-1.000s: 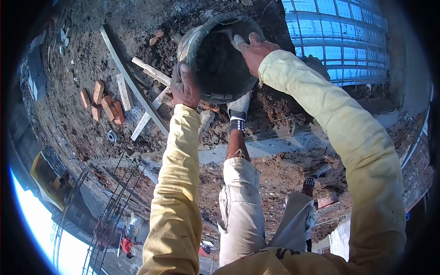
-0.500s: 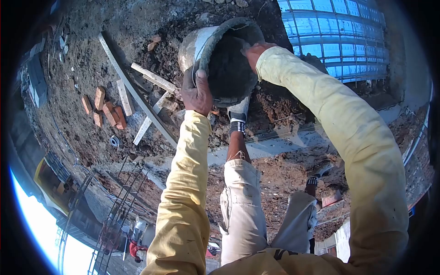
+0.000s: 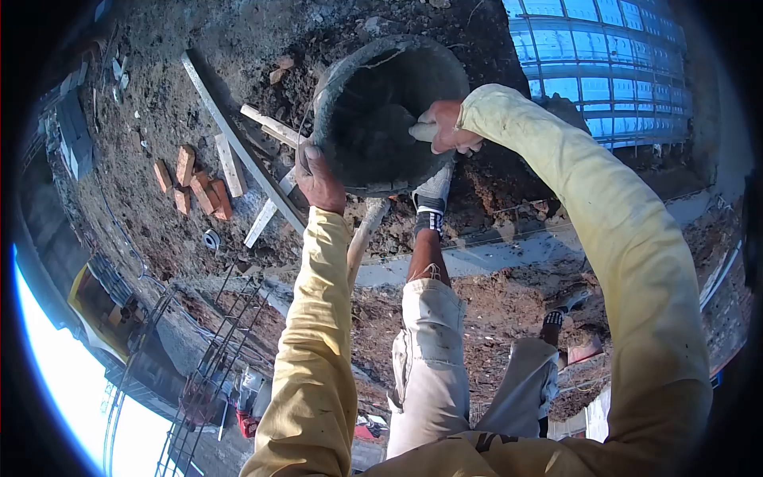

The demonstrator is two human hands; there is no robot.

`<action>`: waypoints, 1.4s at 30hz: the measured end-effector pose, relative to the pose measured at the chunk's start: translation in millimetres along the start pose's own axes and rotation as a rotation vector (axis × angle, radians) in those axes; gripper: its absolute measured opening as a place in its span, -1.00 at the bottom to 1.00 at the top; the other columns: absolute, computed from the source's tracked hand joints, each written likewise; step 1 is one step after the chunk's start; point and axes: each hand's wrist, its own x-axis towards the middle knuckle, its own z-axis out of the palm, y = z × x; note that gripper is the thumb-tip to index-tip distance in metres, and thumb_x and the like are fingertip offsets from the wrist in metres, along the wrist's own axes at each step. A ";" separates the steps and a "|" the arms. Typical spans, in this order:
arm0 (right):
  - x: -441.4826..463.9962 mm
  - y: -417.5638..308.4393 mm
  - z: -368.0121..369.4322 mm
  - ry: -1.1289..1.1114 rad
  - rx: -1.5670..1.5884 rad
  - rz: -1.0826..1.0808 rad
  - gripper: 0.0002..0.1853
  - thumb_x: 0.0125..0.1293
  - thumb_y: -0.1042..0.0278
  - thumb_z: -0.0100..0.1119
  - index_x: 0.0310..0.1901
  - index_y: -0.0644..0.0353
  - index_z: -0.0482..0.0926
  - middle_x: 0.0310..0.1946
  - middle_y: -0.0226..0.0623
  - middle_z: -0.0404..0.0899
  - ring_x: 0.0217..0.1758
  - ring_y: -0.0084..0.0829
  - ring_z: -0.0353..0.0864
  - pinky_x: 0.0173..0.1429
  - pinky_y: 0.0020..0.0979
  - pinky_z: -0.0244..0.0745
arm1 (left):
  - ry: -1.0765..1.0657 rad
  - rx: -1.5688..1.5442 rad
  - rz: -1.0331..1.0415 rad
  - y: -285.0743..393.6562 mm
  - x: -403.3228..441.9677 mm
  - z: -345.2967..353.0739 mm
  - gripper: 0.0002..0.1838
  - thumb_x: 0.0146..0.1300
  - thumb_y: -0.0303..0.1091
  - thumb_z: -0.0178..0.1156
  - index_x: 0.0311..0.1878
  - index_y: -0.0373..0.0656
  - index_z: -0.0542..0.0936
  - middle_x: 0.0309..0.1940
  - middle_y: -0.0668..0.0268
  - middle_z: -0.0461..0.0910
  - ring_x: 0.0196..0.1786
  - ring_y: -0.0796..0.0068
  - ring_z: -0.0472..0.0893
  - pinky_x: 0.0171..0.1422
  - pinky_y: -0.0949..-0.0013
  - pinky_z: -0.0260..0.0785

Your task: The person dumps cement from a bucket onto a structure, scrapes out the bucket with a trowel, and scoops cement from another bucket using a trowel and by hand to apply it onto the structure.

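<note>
A round bucket (image 3: 324, 95) crusted with grey mortar is tilted so its opening faces me. My left hand (image 3: 320, 181) grips the rim at its lower left, thumb on top. At the opening's right side, my right hand (image 3: 451, 129) is closed around the pale handle of what looks like a trowel (image 3: 424, 131). The blade blends into the dark grey mortar (image 3: 373, 131) inside, so its outline is hard to make out. Below the bucket is my shoe (image 3: 434, 188), partly hidden by it.
Several bricks (image 3: 203, 193), a long board (image 3: 238, 135) and shorter wood pieces (image 3: 262, 213) lie on rough soil to the left. A rebar grid (image 3: 600, 71) over blue sheeting is at upper right. A wooden pole (image 3: 364, 238) stands beside my left forearm. Rebar cages (image 3: 214, 350) are at lower left.
The bucket has turned so that its opening faces me more. My right hand has come down from the upper rim, and the trowel handle now shows. The wooden pole has come into view.
</note>
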 end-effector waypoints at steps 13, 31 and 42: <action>-3.0 62.6 87.4 0.179 0.684 -0.482 -0.34 0.08 0.22 0.22 0.30 -0.01 0.36 -0.15 -0.32 0.61 -0.24 -0.47 0.58 -0.11 -0.38 0.46 | 0.048 0.236 0.012 11.7 -18.3 26.4 -0.30 0.40 0.20 -0.21 0.11 -0.36 0.42 -0.09 0.16 0.49 -0.01 0.37 0.44 0.12 0.35 0.26; -249.1 332.8 250.2 1.021 0.899 -0.053 -0.25 0.16 0.39 0.27 0.38 0.04 0.16 0.22 -0.12 0.39 0.21 -0.31 0.43 0.22 -0.34 0.34 | 0.100 0.389 -0.166 15.9 -7.2 35.9 -0.15 0.37 0.28 -0.36 0.40 -0.35 0.04 0.41 0.02 0.05 0.40 0.17 0.18 0.49 0.23 -0.03; -166.5 380.0 249.1 1.422 0.686 0.745 -0.33 0.11 0.12 0.15 0.26 0.11 0.22 0.08 0.05 0.40 0.11 0.12 0.42 0.11 -0.12 0.41 | 0.126 0.434 -0.199 34.6 -12.8 56.8 -0.19 0.37 0.26 -0.27 0.42 -0.25 0.06 0.42 0.09 0.06 0.40 0.21 0.18 0.49 0.23 0.00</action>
